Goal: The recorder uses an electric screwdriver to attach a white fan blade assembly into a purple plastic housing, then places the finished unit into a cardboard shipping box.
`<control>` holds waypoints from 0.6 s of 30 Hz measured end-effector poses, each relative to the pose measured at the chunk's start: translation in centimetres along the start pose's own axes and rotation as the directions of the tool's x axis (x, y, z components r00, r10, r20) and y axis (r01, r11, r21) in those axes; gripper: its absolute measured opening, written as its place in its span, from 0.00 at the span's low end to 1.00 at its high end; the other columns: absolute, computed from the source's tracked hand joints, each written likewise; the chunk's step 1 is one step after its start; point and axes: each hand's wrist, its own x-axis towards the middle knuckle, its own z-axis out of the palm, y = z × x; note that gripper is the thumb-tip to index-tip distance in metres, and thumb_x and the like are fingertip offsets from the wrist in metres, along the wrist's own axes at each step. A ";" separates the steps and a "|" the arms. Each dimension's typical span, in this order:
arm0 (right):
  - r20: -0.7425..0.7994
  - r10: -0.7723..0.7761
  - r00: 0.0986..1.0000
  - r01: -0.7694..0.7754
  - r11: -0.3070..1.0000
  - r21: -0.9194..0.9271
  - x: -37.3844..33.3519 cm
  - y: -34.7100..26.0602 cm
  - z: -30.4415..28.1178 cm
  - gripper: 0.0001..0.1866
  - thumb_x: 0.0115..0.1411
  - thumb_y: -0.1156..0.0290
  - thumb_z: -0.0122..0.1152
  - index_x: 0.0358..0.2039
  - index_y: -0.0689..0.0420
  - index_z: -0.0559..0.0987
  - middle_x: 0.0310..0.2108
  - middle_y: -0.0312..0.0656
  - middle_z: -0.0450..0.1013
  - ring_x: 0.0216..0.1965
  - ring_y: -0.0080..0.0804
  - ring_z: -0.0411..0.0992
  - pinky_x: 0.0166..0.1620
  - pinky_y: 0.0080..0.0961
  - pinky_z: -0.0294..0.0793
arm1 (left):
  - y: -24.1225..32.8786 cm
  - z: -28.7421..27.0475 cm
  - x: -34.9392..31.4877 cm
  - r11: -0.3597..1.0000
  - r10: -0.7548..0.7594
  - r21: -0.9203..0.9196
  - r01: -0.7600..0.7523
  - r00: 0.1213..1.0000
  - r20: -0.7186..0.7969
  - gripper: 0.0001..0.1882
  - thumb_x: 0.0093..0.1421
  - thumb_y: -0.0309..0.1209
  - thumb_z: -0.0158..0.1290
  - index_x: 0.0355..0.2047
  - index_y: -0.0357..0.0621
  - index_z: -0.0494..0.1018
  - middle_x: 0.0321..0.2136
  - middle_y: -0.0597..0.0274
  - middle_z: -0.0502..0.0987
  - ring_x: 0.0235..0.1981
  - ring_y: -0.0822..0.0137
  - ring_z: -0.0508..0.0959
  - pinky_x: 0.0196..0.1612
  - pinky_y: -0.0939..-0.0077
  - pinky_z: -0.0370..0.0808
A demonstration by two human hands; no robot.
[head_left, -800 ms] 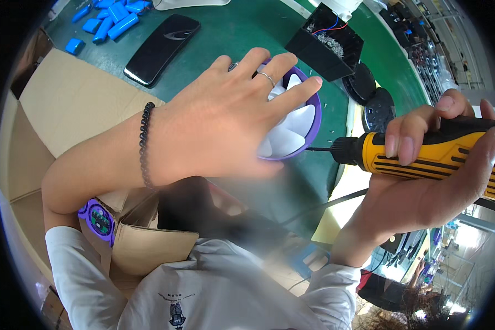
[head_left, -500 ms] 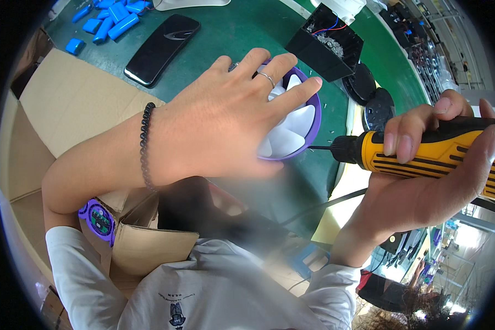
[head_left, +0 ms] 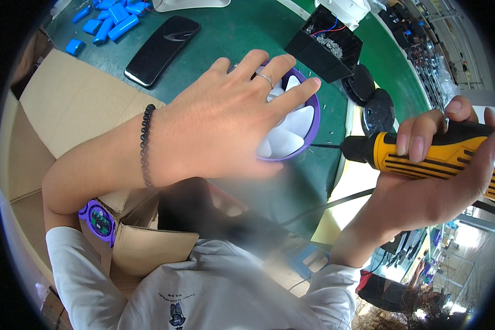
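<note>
Purple-rimmed round piece with white petal-shaped blades, probably plastic, lies toward one o'clock under my spread left hand; I expect it light, stiff; best hold is its rim; my right hand grasps yellow-and-black power screwdriver, three o'clock.

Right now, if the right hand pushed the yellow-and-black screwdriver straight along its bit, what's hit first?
From the right hand, the thin dark bit likely meets the round purple rim around white petal-shaped pieces first; depth is unclear.
</note>
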 end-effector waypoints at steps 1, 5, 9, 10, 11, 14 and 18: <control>-0.002 -0.002 1.000 0.002 1.000 -0.003 0.0 -0.1 0.0 0.20 0.70 0.55 0.44 0.51 0.58 0.65 0.37 0.44 0.71 0.17 0.23 0.65 0.20 0.21 0.65 | 0.0 0.0 0.1 1.000 0.006 -0.004 -0.006 1.000 -0.007 0.51 0.43 0.46 0.67 0.67 0.53 0.56 0.58 0.45 0.62 0.56 0.46 0.67 0.50 0.55 0.72; 0.011 0.028 1.000 -0.028 0.999 0.021 -0.7 0.3 1.5 0.20 0.70 0.55 0.42 0.51 0.59 0.64 0.37 0.45 0.71 0.16 0.23 0.64 0.20 0.21 0.66 | -0.1 0.2 -0.1 1.000 0.005 -0.012 -0.005 1.000 -0.016 0.51 0.42 0.46 0.67 0.67 0.54 0.57 0.58 0.46 0.62 0.56 0.47 0.67 0.50 0.56 0.72; -0.063 0.010 0.998 -0.019 0.991 -0.136 -0.9 1.2 2.5 0.20 0.69 0.55 0.46 0.50 0.59 0.64 0.36 0.46 0.71 0.14 0.25 0.64 0.20 0.22 0.66 | -0.2 0.3 -0.1 1.000 0.016 -0.001 -0.016 0.999 -0.045 0.51 0.42 0.45 0.67 0.67 0.54 0.57 0.58 0.46 0.62 0.56 0.47 0.67 0.50 0.57 0.72; -0.127 -0.048 0.991 0.020 0.977 -0.212 -0.6 1.2 2.5 0.20 0.68 0.55 0.48 0.49 0.59 0.65 0.35 0.46 0.72 0.15 0.25 0.64 0.21 0.22 0.65 | -0.2 0.2 -0.1 1.000 0.015 0.010 -0.015 0.999 -0.039 0.51 0.42 0.45 0.67 0.67 0.54 0.57 0.58 0.46 0.62 0.56 0.47 0.67 0.50 0.57 0.72; -0.184 -0.108 0.977 0.051 0.957 -0.287 -0.5 1.3 2.4 0.21 0.67 0.54 0.50 0.48 0.59 0.66 0.34 0.45 0.72 0.15 0.26 0.64 0.21 0.23 0.65 | -0.2 0.1 -0.1 1.000 0.013 0.010 -0.013 0.999 -0.039 0.51 0.42 0.45 0.67 0.67 0.54 0.57 0.58 0.46 0.62 0.56 0.47 0.67 0.50 0.57 0.72; -0.169 -0.091 0.981 0.042 0.961 -0.272 0.0 0.8 0.9 0.18 0.66 0.57 0.54 0.42 0.61 0.67 0.33 0.44 0.72 0.16 0.27 0.65 0.23 0.23 0.66 | -0.1 -0.1 -0.1 1.000 0.005 0.003 -0.004 1.000 -0.015 0.51 0.43 0.45 0.67 0.67 0.53 0.56 0.58 0.46 0.62 0.55 0.47 0.67 0.50 0.56 0.72; -0.227 -0.127 0.966 0.054 0.951 -0.305 0.1 1.1 0.5 0.18 0.66 0.58 0.54 0.43 0.61 0.68 0.34 0.45 0.73 0.16 0.26 0.66 0.22 0.23 0.67 | 1.0 -2.6 -0.2 0.981 -0.182 -0.032 0.189 0.971 0.157 0.54 0.43 0.47 0.67 0.68 0.53 0.54 0.60 0.44 0.61 0.58 0.44 0.66 0.54 0.53 0.71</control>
